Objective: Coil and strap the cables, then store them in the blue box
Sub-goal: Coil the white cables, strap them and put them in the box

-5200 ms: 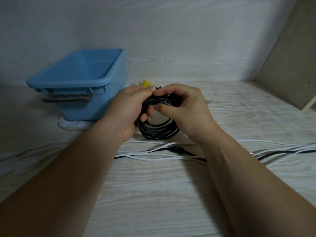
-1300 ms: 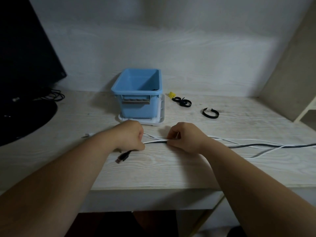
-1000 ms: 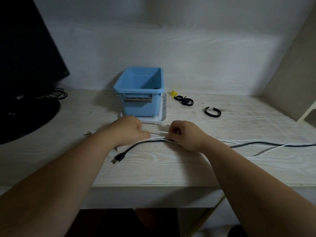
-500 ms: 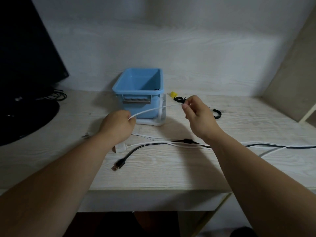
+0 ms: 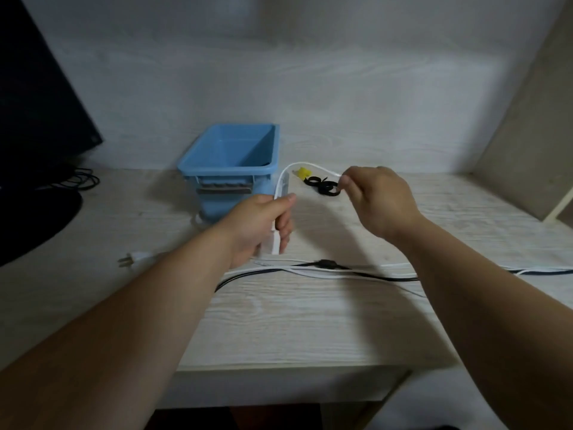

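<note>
My left hand [image 5: 263, 225] grips a white cable [image 5: 280, 184] near its plug end, which sticks out below the fist. The cable arches up and over to my right hand [image 5: 378, 200], which pinches it between thumb and finger. The blue box [image 5: 229, 169] stands just behind my left hand. More white cable and a black cable [image 5: 325, 265] lie stretched across the desk in front of my hands. Black straps [image 5: 322, 186] and a yellow piece [image 5: 302, 172] lie to the right of the box.
A white two-pin plug [image 5: 133, 259] lies on the desk at my left forearm. A dark monitor [image 5: 34, 119] with its round base and a coil of black wires [image 5: 79, 180] fills the left side. A wooden side panel [image 5: 527, 135] closes the right. The desk's front edge [image 5: 279, 367] is near.
The white cable, straight between my hands half a second ago, now bends into an arch. My left hand has turned upright and my right hand has moved right and a little up.
</note>
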